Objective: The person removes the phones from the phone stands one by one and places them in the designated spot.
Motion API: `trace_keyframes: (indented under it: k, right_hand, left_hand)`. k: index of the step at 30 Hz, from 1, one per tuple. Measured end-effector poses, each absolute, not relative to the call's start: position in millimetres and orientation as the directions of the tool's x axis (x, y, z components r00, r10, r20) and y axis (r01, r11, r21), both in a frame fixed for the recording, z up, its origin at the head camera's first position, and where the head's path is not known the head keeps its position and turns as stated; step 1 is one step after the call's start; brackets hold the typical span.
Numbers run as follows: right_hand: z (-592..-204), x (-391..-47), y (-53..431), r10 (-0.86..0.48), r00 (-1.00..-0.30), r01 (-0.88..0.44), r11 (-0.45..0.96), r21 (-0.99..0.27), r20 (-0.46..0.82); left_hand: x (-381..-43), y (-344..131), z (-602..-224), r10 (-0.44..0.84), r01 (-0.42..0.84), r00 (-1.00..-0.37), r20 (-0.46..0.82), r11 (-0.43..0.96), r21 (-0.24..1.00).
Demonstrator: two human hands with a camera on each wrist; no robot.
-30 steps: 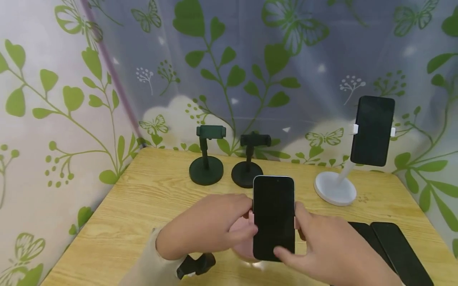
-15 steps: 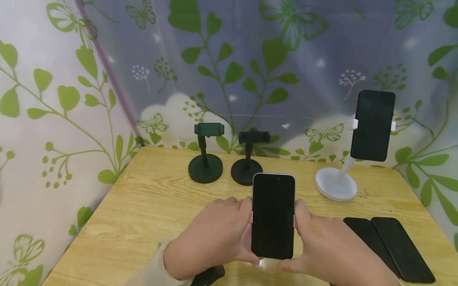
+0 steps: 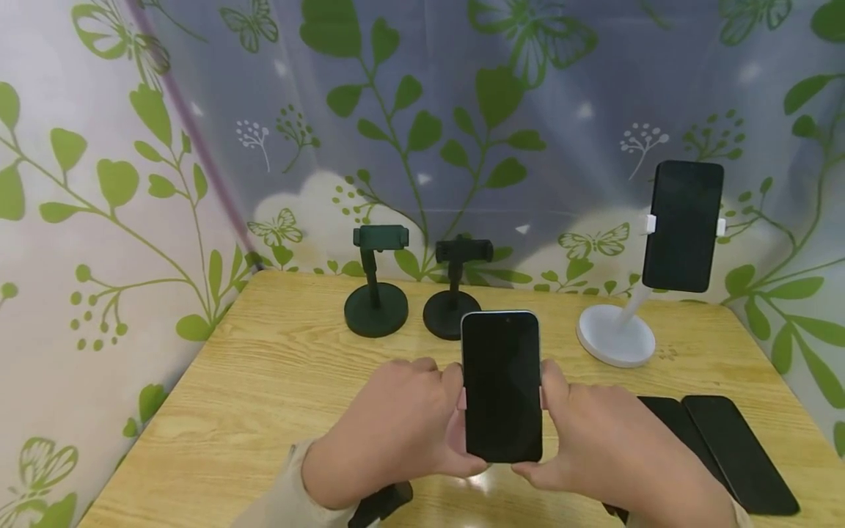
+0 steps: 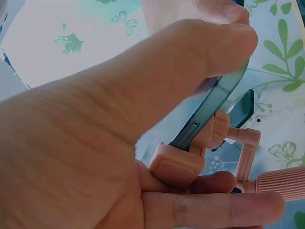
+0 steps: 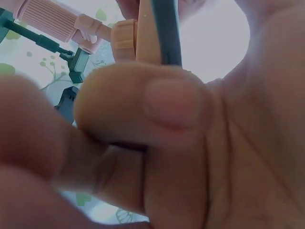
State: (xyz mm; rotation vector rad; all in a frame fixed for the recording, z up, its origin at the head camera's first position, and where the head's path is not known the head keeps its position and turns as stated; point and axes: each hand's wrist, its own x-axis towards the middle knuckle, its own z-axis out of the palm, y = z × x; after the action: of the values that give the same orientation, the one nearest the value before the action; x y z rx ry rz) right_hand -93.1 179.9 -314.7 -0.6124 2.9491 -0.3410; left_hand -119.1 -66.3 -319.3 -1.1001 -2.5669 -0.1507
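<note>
A black-screened smartphone (image 3: pixel 502 389) stands upright in the clamp of a pink phone stand (image 4: pixel 177 166), mostly hidden behind it in the head view. My left hand (image 3: pixel 396 425) holds the phone's left side, its thumb at the lower edge. In the left wrist view that thumb lies on the phone's edge (image 4: pixel 209 109), and the fingers reach past the pink clamp. My right hand (image 3: pixel 607 440) grips the other side, with its thumb at the lower right corner. The curled fingers (image 5: pixel 138 105) press by the pink clamp in the right wrist view.
Behind the phone stand a dark green phone stand (image 3: pixel 376 308) and a black phone stand (image 3: pixel 455 314). At the right, a white phone stand (image 3: pixel 614 336) bears another smartphone (image 3: pixel 683 226). Two dark phones (image 3: pixel 739 455) lie flat on the wooden table (image 3: pixel 251 381) beside my right forearm.
My left fingers have moved from the phone's side, and the thumb now sits at its lower edge. The right thumb has slid off the screen to the lower corner. The head view has shifted slightly.
</note>
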Motion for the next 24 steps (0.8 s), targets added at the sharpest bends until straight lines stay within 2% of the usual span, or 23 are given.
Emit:
trace_keyframes:
  k: [8,16,19,24]
  right_hand:
    - [-314,-101,185,-0.440,-0.897,-0.419,0.870,-0.259,-0.028]
    - [-314,-107,187,-0.441,-0.898,-0.423,0.871,-0.251,-0.018]
    - [-313,-107,188,-0.445,-0.895,-0.425,0.865,-0.268,-0.017]
    - [-312,-106,187,-0.437,-0.899,-0.412,0.870,-0.270,-0.035]
  left_hand:
    - [-127,-64,-324,0.685,0.743,-0.625,0.375,0.669,0.018]
    - [-138,-63,-331,0.697,0.785,-0.559,0.449,0.619,0.016]
    - [-142,-68,-329,0.712,0.802,-0.575,0.403,0.589,0.103]
    - [-156,-84,-321,0.721,0.755,-0.638,0.271,0.515,0.406]
